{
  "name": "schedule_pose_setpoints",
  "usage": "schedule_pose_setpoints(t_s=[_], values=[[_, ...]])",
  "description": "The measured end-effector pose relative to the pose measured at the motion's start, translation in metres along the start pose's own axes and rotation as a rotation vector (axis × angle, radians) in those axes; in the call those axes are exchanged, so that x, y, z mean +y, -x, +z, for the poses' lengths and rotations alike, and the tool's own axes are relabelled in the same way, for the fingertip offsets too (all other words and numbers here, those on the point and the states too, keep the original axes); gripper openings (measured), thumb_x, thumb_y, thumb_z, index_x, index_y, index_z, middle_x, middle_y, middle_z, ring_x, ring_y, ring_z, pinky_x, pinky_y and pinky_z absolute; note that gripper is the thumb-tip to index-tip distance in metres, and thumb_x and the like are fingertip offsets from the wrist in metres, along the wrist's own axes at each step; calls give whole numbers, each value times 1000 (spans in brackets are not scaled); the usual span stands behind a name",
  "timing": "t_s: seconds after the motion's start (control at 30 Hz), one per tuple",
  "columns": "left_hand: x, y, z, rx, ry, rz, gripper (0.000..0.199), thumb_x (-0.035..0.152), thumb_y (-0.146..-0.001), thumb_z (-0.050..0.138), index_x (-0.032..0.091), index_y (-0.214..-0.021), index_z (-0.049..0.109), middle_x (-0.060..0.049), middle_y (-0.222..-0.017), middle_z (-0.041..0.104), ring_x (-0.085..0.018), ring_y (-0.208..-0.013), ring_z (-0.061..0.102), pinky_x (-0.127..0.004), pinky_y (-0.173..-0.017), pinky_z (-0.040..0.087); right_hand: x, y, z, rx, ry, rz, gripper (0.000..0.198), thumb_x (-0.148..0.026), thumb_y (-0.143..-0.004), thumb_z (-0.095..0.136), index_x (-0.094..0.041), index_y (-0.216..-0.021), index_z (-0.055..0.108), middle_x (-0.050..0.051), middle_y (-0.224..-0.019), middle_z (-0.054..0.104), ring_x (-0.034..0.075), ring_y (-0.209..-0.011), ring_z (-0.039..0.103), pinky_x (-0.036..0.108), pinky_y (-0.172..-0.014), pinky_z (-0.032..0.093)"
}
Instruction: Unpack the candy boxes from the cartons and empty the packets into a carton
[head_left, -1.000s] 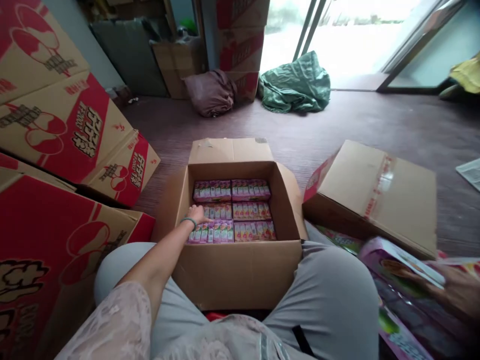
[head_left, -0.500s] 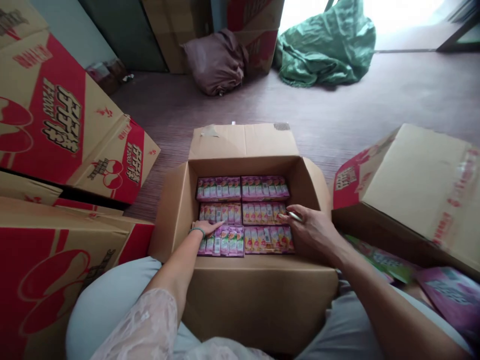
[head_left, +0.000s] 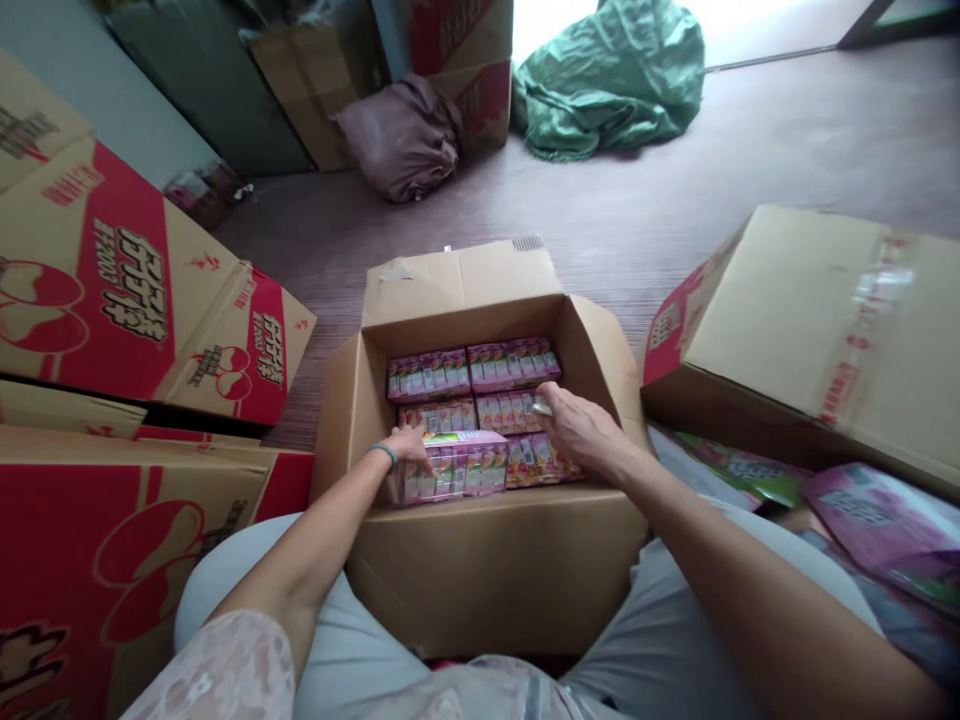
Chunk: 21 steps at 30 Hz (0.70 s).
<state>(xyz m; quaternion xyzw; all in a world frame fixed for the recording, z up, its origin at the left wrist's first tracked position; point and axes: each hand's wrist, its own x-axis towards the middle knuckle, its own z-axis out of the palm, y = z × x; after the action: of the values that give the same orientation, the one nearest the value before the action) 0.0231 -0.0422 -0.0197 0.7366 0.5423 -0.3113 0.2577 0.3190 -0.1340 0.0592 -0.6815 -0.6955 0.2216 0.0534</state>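
Observation:
An open cardboard box [head_left: 495, 580] stands between my legs, its flaps folded outward. Inside lie two columns of purple packs, each showing a row of small sachets. My left hand [head_left: 409, 450] grips the left end of the front-left sachet pack [head_left: 457, 472], which is tilted so that its pink and green far side shows. Over the right column is my right hand [head_left: 581, 428], fingers closed around a small whitish object [head_left: 541, 407] that is mostly hidden. Below that hand is the front-right sachet pack [head_left: 536, 460]; the middle-right pack [head_left: 506, 411] lies just beyond.
Red-and-brown cartons [head_left: 150, 260] are stacked along the left. A taped carton [head_left: 787, 310] stands at right, with pink and green bags [head_left: 877, 510] beside it. Farther off on the floor lie a brown sack [head_left: 405, 140] and a green sack [head_left: 615, 85].
My left hand has taken hold of the front-left pack and raised its far edge. My right hand still holds the whitish object over the right column. The whole view has shifted.

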Motion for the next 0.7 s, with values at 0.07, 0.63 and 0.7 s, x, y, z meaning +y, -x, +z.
schedule_pose_setpoints(t_s=[0.07,0.63,0.7], values=[[4,19,0,76,25,34,92,45,-41,87,17,-122,57,-14,-113,63,-30,-100,62,-33,-85,49,-3,2,7,-18,-20,-98,29,-25,-94,38,-13,-118,51,15,-112,64,22,-97,62,29,-79,42],[44,191,74,974,590,542,87,32,-57,83,20,-131,37,-12,-122,51,-30,-116,50,-46,-103,43,-115,122,-48,-101,360,-337,24,-18,-95,39,-19,-99,62,6,-91,67,17,-77,64,27,-62,35],[46,189,87,1036,607,557,84,35,-59,82,19,-129,38,-13,-122,51,-30,-116,49,-48,-103,43,-135,123,-38,-140,445,-408,24,-15,-92,41,-19,-103,62,7,-92,67,18,-77,64,27,-60,35]])
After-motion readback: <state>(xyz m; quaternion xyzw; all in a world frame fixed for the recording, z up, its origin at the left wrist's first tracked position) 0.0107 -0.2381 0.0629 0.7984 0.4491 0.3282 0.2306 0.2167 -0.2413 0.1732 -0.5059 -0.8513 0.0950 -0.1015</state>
